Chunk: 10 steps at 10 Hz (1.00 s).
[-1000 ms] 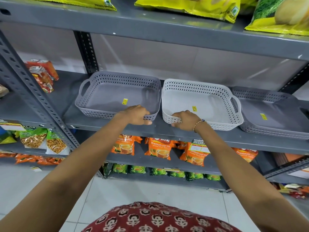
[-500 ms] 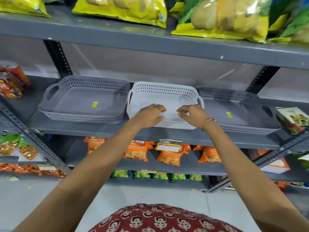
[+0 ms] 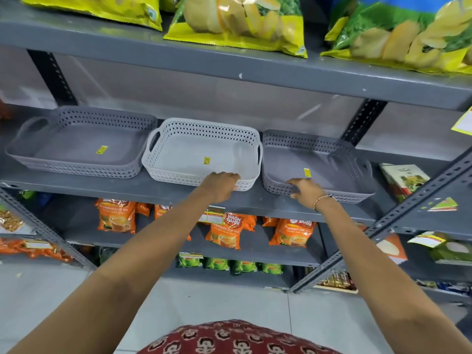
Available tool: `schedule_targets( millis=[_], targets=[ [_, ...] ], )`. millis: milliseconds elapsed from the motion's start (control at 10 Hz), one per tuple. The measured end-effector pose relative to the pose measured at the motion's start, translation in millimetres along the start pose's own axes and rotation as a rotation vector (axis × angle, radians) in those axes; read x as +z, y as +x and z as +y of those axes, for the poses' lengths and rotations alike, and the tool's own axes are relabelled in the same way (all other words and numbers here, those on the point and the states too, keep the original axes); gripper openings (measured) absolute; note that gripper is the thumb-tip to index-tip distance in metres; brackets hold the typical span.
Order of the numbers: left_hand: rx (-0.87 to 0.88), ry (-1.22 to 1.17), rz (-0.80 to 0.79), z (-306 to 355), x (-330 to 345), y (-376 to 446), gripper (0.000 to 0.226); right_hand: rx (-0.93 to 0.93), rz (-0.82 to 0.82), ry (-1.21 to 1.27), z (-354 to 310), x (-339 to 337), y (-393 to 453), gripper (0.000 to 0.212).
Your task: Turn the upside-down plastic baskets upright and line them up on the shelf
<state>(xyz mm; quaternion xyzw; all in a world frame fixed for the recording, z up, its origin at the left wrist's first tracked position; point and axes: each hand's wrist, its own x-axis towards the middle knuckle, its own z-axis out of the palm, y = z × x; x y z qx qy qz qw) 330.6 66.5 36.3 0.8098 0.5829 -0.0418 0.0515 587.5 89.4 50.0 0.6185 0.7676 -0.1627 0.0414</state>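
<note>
Three perforated plastic baskets stand upright in a row on the grey middle shelf (image 3: 153,190). The left grey basket (image 3: 76,152) sits apart from my hands. In the middle is the white basket (image 3: 199,152), and my left hand (image 3: 222,186) grips the right end of its front rim. The right grey basket (image 3: 329,164) touches the white one, and my right hand (image 3: 304,189) holds the left part of its front rim. Each basket has a small yellow sticker inside.
Yellow-green chip bags (image 3: 237,21) lie on the shelf above. Orange tea packets (image 3: 224,231) fill the shelf below, green packets (image 3: 217,263) lower still. A box (image 3: 403,178) stands right of the baskets by a slanted perforated upright (image 3: 398,223).
My hands moved right: the left from the left grey basket to the white one, the right from the white one to the right grey basket. The view shifted right too.
</note>
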Motion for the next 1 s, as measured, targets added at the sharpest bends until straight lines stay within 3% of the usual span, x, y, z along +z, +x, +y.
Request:
schedule_targets(
  millis=[200, 600, 800, 1000],
  targets=[
    [-0.032, 0.013, -0.004, 2, -4, 0, 0.033, -0.010, 0.100, -0.075, 4, 7, 3, 0.039],
    [-0.030, -0.028, -0.044, -2, 1, 5, 0.035, -0.015, 0.101, -0.131, 4, 8, 4, 0.045],
    [-0.063, -0.151, 0.037, -10, 4, -2, 0.045, -0.032, 0.068, -0.102, 4, 7, 4, 0.041],
    [-0.040, -0.230, 0.192, -22, -3, -25, 0.049, -0.083, 0.189, -0.071, -12, 1, -7, 0.055]
  ],
)
